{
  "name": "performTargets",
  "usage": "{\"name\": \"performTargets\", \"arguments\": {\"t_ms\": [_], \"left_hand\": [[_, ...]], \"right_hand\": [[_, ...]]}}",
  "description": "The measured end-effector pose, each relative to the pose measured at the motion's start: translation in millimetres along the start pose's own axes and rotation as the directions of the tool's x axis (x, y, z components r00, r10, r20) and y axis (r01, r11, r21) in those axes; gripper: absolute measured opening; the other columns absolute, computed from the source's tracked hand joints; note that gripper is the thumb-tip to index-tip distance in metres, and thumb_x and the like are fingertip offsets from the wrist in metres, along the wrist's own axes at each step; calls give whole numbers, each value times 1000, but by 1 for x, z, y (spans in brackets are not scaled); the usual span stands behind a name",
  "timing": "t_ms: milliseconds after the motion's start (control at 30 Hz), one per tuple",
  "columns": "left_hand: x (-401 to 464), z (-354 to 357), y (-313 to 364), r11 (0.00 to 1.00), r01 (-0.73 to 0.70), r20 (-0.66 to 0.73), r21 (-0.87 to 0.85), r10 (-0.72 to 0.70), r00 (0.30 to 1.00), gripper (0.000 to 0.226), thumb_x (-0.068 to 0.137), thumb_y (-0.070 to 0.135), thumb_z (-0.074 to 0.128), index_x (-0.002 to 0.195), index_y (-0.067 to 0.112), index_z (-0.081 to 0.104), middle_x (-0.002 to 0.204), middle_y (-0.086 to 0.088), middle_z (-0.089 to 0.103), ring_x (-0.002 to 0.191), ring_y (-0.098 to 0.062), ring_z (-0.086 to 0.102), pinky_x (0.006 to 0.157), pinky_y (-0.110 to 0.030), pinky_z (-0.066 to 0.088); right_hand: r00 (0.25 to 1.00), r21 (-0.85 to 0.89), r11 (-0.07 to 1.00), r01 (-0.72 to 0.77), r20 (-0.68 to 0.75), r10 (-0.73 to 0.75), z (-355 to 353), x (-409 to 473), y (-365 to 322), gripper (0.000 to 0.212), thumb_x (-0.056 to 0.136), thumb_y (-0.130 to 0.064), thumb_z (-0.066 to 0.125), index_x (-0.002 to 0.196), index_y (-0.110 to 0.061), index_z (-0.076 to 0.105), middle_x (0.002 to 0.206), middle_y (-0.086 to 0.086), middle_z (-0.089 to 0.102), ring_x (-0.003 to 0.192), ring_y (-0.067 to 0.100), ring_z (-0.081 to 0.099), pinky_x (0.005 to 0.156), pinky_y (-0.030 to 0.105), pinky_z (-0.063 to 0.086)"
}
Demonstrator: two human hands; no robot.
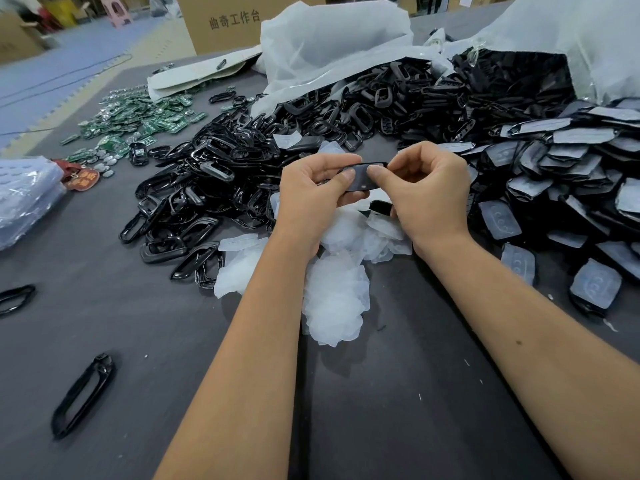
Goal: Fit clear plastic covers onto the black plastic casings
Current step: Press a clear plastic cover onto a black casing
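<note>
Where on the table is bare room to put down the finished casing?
Bare grey table lies between the forearms, below the clear covers, and at near left around a lone black casing. Crowded: black casing heap, finished pile, circuit boards.

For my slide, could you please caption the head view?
Both hands press a clear cover onto a black casing.

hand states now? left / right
Left hand: closed, pinching the black casing.
Right hand: closed, pinching the same casing.

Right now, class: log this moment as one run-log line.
left hand: grips black plastic casing | right hand: pinches casing | stage: fitting cover
</note>
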State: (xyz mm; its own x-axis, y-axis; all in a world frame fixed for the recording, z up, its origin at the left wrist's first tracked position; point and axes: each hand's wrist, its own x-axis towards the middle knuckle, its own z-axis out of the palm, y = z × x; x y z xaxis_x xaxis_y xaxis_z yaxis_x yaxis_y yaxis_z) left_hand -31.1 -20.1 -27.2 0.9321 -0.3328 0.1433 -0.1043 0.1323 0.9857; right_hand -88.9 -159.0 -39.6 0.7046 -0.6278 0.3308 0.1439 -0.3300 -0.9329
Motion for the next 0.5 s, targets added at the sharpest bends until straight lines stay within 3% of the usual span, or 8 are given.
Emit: {"name": "performTargets", "arguments": {"t_ms": [167, 300, 500], "left_hand": [[0, -1, 2, 999, -9, 30, -39, 10, 1000, 23, 96, -11, 59, 98, 6, 75, 94, -21, 74, 79, -31, 76, 71, -27, 61], [-2, 0, 3, 998, -7, 51, -64, 10, 999, 24, 95, -11, 60, 96, 7, 75, 92, -18, 74, 79, -28, 75, 71, -28, 61], [-2, 0, 3, 999, -29, 40, -39, 30, 999, 23, 94, -12, 61, 96, 7, 75, 103, -25, 72, 84, -26, 75, 74, -32, 62]], "right_hand": [[969, 268, 945, -189, 208, 134, -6, 4, -4, 11, 86, -12, 83, 88, -12, 72, 72, 2, 72, 58, 12, 65, 46, 24, 49], [957, 320, 921, -223, 253, 144, -10, 5, -6, 8, 88, -7, 80, 85, -11, 74, 70, 2, 71, 57, 12, 64, 49, 22, 49], [953, 322, 922, -216, 275, 127, -10, 4, -5, 12, 88, -1, 79, 86, -11, 72, 68, -2, 66, 56, 12, 59, 51, 23, 49]]}}
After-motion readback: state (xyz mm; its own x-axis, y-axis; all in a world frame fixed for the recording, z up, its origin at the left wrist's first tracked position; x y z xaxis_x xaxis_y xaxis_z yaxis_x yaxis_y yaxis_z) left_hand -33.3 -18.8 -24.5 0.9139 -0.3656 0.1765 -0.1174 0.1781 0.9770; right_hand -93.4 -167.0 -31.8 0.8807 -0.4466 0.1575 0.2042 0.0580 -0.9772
